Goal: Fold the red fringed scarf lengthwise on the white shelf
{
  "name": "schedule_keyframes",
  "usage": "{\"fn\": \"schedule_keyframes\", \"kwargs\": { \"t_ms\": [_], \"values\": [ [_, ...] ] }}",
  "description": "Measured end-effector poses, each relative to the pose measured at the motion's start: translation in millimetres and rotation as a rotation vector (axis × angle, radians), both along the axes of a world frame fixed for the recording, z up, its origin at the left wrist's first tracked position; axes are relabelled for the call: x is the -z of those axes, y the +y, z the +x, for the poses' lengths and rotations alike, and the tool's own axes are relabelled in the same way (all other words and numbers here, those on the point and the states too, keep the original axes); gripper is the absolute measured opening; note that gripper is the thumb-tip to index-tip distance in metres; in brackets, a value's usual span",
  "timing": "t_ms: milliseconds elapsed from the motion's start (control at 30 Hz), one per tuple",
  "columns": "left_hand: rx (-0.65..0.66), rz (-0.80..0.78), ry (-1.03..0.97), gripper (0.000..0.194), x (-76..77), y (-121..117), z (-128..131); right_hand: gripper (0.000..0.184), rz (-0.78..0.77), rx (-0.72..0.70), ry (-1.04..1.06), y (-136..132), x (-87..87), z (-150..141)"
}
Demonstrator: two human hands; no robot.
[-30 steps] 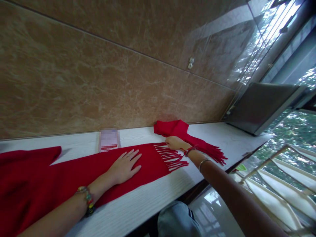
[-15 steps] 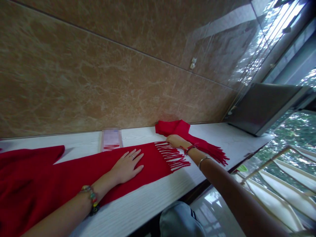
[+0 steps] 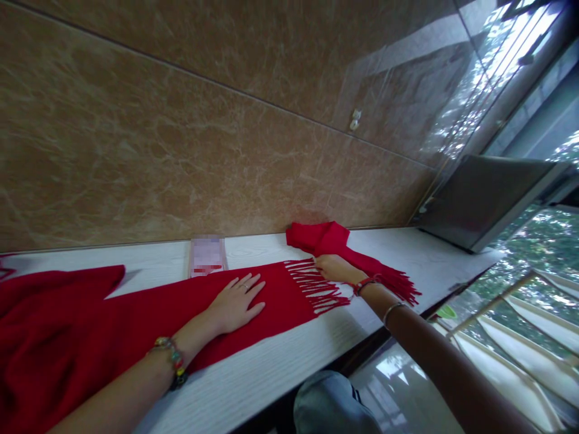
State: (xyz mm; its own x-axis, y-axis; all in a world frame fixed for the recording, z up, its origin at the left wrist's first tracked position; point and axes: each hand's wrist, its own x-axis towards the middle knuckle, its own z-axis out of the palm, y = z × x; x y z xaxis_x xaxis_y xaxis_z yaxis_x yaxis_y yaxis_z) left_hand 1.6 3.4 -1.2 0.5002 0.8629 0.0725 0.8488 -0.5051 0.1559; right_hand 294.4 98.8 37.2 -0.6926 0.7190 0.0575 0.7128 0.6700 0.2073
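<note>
A red scarf [image 3: 149, 310] lies along the counter, flat towards its fringed end and bunched up at the far left. My left hand [image 3: 237, 304] rests palm down on the flat part, fingers spread. At the fringe [image 3: 312, 286], my right hand [image 3: 335, 269] has its fingers closed on strands near the wall-side corner; the fingertips are partly hidden. Just behind that hand is a folded red scarf piece [image 3: 317, 236] with its own fringe pointing right. Whether the two pieces are joined cannot be made out.
A flat rectangular packet [image 3: 207, 256], blurred on its face, lies by the tiled wall [image 3: 217, 150]. On the right a grey box-like appliance [image 3: 484, 199] stands on the white counter [image 3: 271, 374]. A pale rack [image 3: 511, 337] is beyond the counter's edge.
My right hand has shifted slightly to the right along the fringe, and its wrist has moved right too. My left hand stays flat on the scarf.
</note>
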Motion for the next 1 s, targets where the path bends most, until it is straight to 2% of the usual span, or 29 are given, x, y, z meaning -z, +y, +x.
{"fn": "schedule_keyframes", "kwargs": {
  "t_ms": [67, 167, 300, 367, 433, 567, 633, 733, 867, 1000],
  "values": [
    [-0.001, -0.005, 0.007, 0.058, -0.4, 0, 0, 0.02, 0.024, 0.005, 0.035, 0, -6.0, 0],
    [-0.005, -0.009, 0.023, 0.058, -1.3, 1, 1, 0.024, 0.06, -0.02, 0.125, 2, -6.8, -32],
    [-0.008, -0.012, 0.037, 0.059, -3.7, 0, 1, 0.023, 0.045, -0.067, 0.199, 11, 12.0, -79],
    [-0.004, -0.019, 0.036, 0.058, -5.2, -1, 1, 0.02, 0.05, -0.044, 0.226, 15, 23.9, -81],
    [0.0, -0.029, 0.037, 0.058, -6.7, -1, 1, 0.02, 0.081, 0.016, 0.263, 17, 32.3, -66],
    [0.007, -0.038, 0.04, 0.058, -7.2, -1, 1, 0.021, 0.127, 0.088, 0.321, 19, 30.0, -35],
    [0.006, -0.037, 0.039, 0.058, -6.0, -1, 1, 0.022, 0.15, 0.098, 0.364, 18, 22.3, -40],
    [0.004, -0.019, 0.035, 0.057, -4.3, -1, 2, 0.027, 0.167, 0.08, 0.436, 13, 14.0, -75],
    [0.005, 0.006, 0.024, 0.056, -4.0, -3, 2, 0.035, 0.088, 0.004, 0.465, -5, 22.2, -123],
    [-0.014, -0.007, 0.027, 0.058, -4.9, -6, 3, 0.044, -0.139, 0.044, 0.327, -21, 42.7, -126]
  ]
}}
